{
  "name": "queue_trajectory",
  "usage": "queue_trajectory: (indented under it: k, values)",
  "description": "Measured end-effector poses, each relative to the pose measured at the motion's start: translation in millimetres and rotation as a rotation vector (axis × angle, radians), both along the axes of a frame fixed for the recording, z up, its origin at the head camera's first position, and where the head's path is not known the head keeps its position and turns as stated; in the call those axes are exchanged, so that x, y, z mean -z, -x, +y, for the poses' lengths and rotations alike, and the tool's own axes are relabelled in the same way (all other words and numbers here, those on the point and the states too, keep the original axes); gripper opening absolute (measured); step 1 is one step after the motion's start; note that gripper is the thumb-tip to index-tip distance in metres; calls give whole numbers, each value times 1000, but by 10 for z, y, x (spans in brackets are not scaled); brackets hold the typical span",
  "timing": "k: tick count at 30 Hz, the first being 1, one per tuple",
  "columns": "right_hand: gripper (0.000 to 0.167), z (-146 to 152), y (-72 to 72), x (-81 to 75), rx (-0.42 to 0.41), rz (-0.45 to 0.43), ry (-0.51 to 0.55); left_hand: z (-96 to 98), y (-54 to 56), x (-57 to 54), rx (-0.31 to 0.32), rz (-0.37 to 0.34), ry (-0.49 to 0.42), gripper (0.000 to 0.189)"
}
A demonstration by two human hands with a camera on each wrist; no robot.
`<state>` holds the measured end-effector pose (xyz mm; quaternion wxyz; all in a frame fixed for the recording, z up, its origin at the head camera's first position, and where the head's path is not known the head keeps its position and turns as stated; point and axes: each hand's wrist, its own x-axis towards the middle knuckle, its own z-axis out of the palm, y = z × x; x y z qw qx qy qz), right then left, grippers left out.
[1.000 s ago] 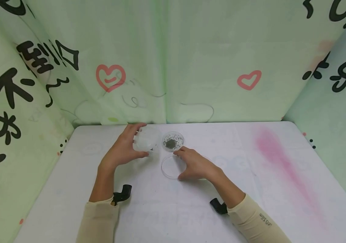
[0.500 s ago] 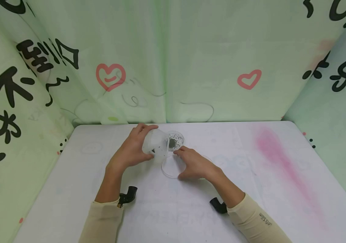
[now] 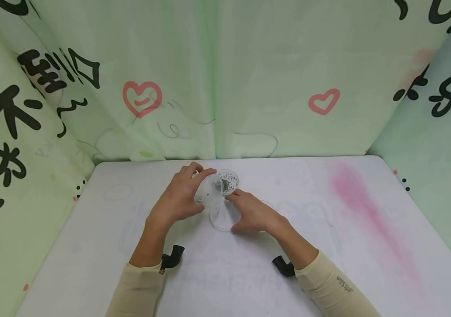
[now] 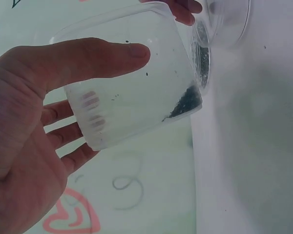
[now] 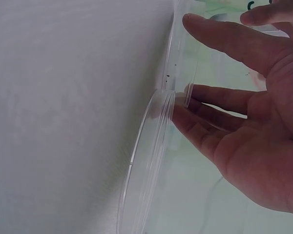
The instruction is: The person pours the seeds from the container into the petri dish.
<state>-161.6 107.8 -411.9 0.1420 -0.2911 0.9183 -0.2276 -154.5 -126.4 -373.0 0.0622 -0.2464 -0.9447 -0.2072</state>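
My left hand (image 3: 179, 196) grips a clear plastic tub (image 4: 151, 92) between thumb and fingers. The tub is tipped toward the right, and dark grains (image 4: 187, 101) are heaped in its lower corner, with a few specks on its walls. My right hand (image 3: 255, 213) spans a clear petri dish (image 3: 216, 225) on the table, thumb at the near rim and fingers at the far rim. Some dark specks show in this dish in the right wrist view. Behind the tub stands a petri dish of dark grains (image 3: 232, 178), partly covered by it.
Another clear petri dish (image 5: 144, 165) lies to the right, mostly hidden by my right hand in the head view. The white table (image 3: 328, 264) has a pink stain (image 3: 364, 202) on its right side. A green curtain (image 3: 249, 79) rises along the back edge.
My left hand has carried the tub to the right and tipped it toward the dish at my right hand. It now overlaps the dish of grains. My right hand has stayed in place.
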Motion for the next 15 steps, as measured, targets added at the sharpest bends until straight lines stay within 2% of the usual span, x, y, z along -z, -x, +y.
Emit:
queue_trajectory:
  k: [8,15]
  values:
    - [87,-2,8,9,-12,8,0,72,-37,-3,32,14,39,90]
    - [87,7,15,13,-24,27,-5,126,-45,-7,69,82,95,90]
